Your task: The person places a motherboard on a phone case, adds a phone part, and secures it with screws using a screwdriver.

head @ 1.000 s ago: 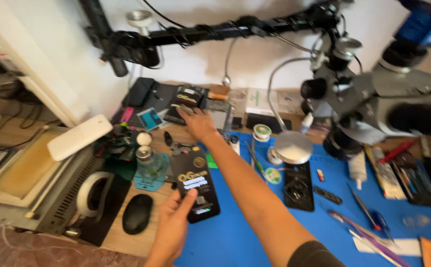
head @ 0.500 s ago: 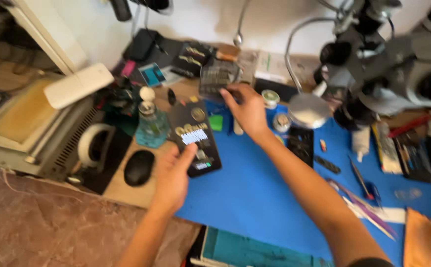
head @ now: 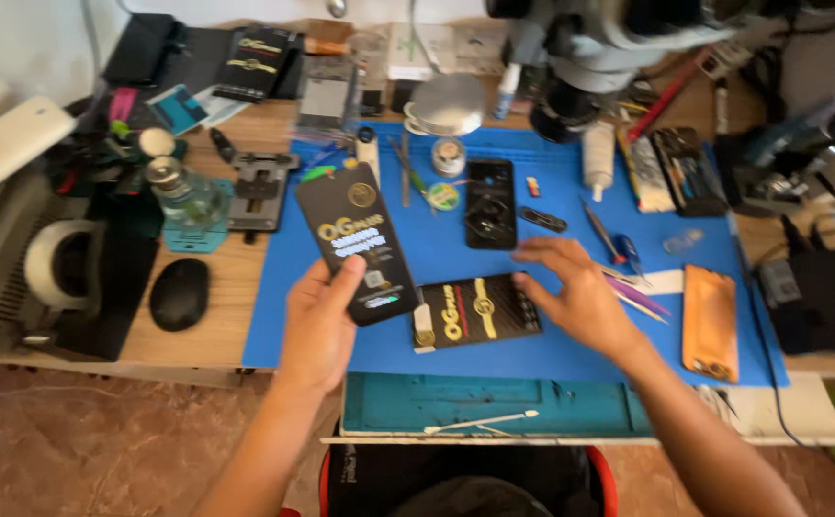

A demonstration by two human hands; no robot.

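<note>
Head view: you look down on a cluttered repair bench covered by a blue rubber work mat point(head: 552, 349).
Left hand: your left hand point(head: 320, 321) grasps a flat black rectangular package with gold lettering point(head: 357, 239) by its lower end, raised above the mat's left half.
Right hand: your right hand point(head: 575, 292) is spread open, gripping nothing, fingertips at the right end of a second black package with gold and red print point(head: 480, 311), which lies flat near the mat's front edge.
Risk: the raised package is pinched at one end only, so it could tip or slip onto the small clear glass bottle point(head: 183, 196) beside the mat's left edge.
Risk: a sweep of your open hand could scatter the tweezers point(head: 633, 292) just beside it.
Hidden: the grey microscope point(head: 619, 38) at the back edge is cut off.
Unclear: small parts near the back edge are blurred.
</note>
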